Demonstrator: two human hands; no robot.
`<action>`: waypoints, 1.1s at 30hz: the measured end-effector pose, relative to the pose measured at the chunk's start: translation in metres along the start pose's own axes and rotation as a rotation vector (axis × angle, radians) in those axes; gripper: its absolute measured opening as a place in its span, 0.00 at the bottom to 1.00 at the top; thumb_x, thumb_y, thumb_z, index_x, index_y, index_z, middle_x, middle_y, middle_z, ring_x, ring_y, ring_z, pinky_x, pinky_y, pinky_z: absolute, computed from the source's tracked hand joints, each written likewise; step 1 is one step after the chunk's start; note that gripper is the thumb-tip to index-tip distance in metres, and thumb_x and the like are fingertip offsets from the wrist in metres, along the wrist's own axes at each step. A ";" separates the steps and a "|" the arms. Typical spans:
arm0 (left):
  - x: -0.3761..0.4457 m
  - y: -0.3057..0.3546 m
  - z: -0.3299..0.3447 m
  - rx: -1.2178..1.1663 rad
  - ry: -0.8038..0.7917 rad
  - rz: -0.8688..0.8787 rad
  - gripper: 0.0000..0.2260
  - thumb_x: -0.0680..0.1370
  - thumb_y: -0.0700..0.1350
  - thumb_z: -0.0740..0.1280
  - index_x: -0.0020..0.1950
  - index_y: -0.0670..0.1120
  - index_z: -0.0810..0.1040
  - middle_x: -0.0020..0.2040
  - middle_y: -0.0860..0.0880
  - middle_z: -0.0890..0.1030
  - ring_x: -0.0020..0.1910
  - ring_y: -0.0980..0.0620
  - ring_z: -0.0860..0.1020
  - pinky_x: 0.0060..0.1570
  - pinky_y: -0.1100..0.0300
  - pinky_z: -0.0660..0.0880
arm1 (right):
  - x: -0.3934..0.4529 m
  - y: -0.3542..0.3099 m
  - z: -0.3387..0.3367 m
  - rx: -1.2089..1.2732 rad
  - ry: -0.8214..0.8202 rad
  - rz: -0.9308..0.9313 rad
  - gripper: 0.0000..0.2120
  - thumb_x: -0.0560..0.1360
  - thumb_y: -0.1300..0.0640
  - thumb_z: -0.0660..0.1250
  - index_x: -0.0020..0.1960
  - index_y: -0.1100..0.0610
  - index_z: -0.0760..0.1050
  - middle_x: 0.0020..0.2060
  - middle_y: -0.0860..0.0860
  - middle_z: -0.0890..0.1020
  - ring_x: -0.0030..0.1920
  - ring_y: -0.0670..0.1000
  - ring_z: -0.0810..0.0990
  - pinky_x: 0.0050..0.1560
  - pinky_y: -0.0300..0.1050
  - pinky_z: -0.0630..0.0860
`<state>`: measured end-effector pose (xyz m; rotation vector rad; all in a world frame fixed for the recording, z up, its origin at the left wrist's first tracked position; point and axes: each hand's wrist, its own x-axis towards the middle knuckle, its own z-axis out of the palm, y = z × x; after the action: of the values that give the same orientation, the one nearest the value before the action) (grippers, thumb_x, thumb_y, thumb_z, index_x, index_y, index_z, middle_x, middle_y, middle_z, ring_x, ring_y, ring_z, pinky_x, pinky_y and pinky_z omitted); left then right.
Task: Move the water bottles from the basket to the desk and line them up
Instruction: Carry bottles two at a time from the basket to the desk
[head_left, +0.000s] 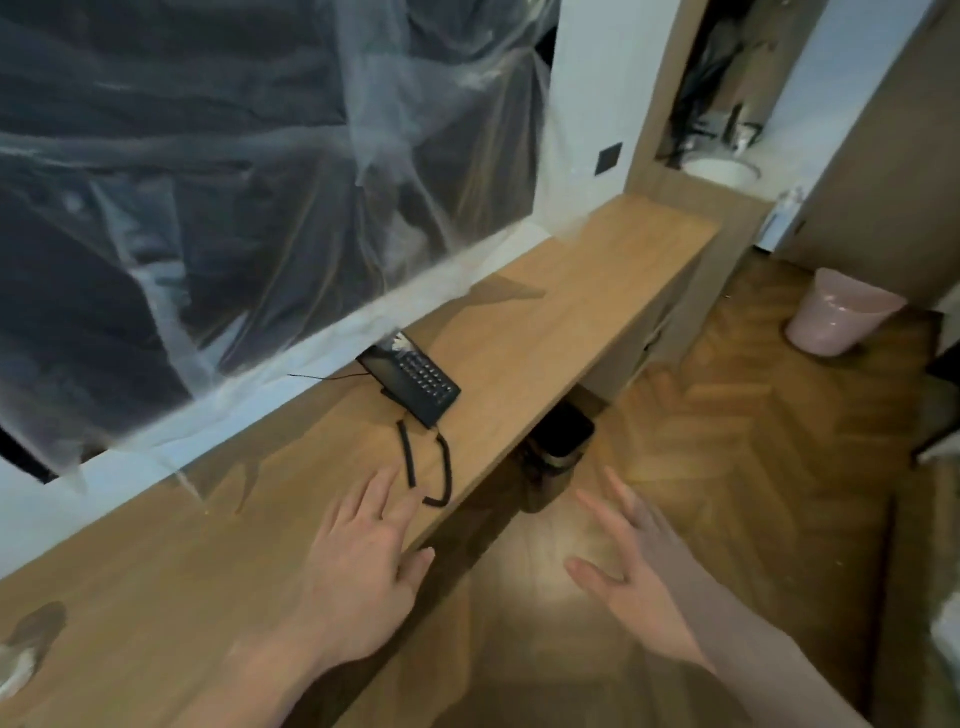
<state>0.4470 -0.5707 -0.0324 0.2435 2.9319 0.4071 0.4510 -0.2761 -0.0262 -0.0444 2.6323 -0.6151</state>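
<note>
Both hands empty above a long light-wood desk (571, 291) set against the wall. The left hand (358, 561), fingers straight and spread, hangs over the desk's front edge beside the coiled cord of a black desk telephone (410, 382); whether it touches the wood cannot be told. The right hand (634, 577), likewise spread, hovers over the herringbone wood floor (753, 441). No basket or water bottles show; judged step: locate them first. Reserve the bare stretch towards the desk's far end for the row, away from the cord.

Long wooden desk (571, 291), blurred.
</note>
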 end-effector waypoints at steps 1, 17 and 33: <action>0.011 0.016 0.002 0.011 -0.005 0.036 0.29 0.84 0.61 0.57 0.84 0.61 0.51 0.85 0.55 0.40 0.84 0.50 0.42 0.82 0.50 0.44 | -0.005 0.014 -0.008 0.004 0.028 0.021 0.36 0.83 0.33 0.59 0.85 0.37 0.47 0.84 0.41 0.36 0.85 0.51 0.38 0.85 0.55 0.46; 0.219 0.234 0.008 0.062 -0.169 0.471 0.31 0.85 0.62 0.57 0.84 0.62 0.46 0.82 0.58 0.33 0.80 0.55 0.33 0.75 0.53 0.36 | 0.005 0.188 -0.125 0.070 0.221 0.315 0.38 0.82 0.30 0.55 0.85 0.36 0.41 0.83 0.41 0.33 0.84 0.54 0.33 0.83 0.60 0.39; 0.451 0.397 0.011 0.071 -0.212 0.685 0.29 0.84 0.61 0.59 0.84 0.61 0.52 0.84 0.58 0.38 0.83 0.52 0.37 0.82 0.48 0.40 | 0.112 0.336 -0.266 0.130 0.369 0.550 0.38 0.80 0.27 0.54 0.85 0.35 0.43 0.84 0.40 0.35 0.85 0.51 0.37 0.85 0.60 0.44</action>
<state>0.0655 -0.1078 0.0034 1.2267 2.5774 0.3307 0.2603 0.1226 -0.0010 0.8762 2.7478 -0.6368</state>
